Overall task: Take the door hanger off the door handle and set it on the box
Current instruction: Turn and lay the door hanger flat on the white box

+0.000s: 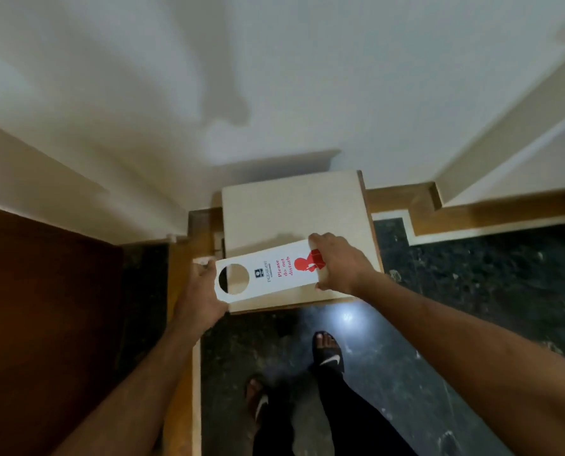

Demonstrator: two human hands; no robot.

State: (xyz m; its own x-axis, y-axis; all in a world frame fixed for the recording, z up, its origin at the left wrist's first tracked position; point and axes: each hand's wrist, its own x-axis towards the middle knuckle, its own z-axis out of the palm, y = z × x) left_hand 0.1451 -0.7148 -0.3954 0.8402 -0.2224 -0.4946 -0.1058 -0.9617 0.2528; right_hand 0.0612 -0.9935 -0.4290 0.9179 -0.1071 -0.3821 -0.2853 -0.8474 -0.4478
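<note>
Now both arms are reaching forward and down from the bottom corners of the view, converging over the box [294, 209], a pale square-topped block standing against the white wall [274, 77]. The left hand [202, 291] is sitting at the box's near left corner, wrist angled inward, its fingers closing on the hole end of the door hanger [271, 274]; the fingertips are tucked behind the card, so how many are touching it is unclear. The right hand [337, 263] is coming in from the box's right side, palm down, fingers spread and curled over the opposite end, pinching the card between thumb at the near edge and fingers at the far edge.

Between the two hands the hanger is lying nearly flat over the near part of the box top, printed face up. Its long axis is running left to right across the box, tilting slightly so the right end is sitting farther from the person. The round cut-out is pointing left, overhanging the box's left edge, and the red figure is at the right end under the right hand. Whether the card is resting on the box or hovering just above it cannot be told.

Nearer than the box, two feet in black sandals [329, 352] are standing on the dark speckled floor [472, 291].
</note>
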